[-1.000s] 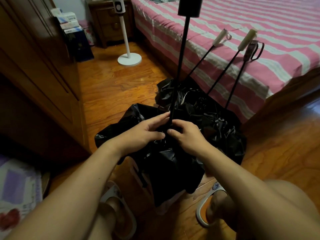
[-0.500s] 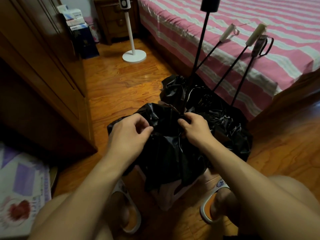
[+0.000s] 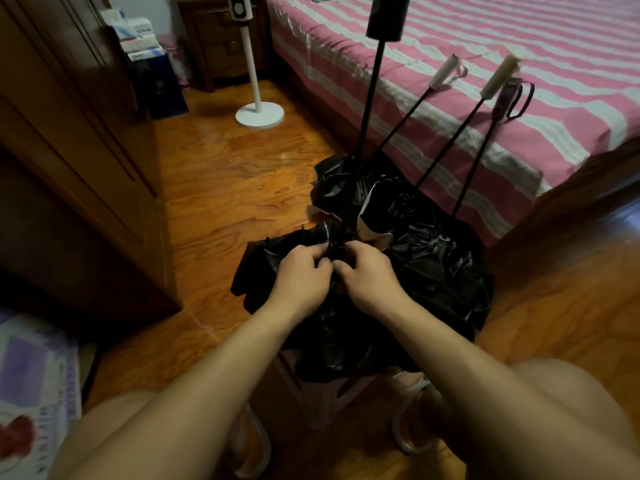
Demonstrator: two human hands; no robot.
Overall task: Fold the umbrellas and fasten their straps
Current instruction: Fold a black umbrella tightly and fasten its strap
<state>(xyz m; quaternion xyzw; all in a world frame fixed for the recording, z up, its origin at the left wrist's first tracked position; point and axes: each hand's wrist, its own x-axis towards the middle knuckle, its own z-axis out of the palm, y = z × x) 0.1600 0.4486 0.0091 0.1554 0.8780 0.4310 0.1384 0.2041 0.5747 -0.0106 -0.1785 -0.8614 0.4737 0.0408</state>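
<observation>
Umbrella canopy point(image 3: 332, 327) pinched between both fingers point(image 3: 323, 263)

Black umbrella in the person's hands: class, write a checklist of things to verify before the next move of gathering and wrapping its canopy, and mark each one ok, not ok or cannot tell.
1. Both hands on the work: left hand and right hand pinch the black canopy at the shaft. Ok.
2. Shaft shortened: it stands long, with the black handle high. Not ok.
3. Canopy pleats gathered evenly: fabric lies crumpled and spread. Not ok.
4. Strap found: hidden among dark folds. Cannot tell.
5. Other umbrellas apart from this one: their canopies crowd against it. Not ok.
</observation>
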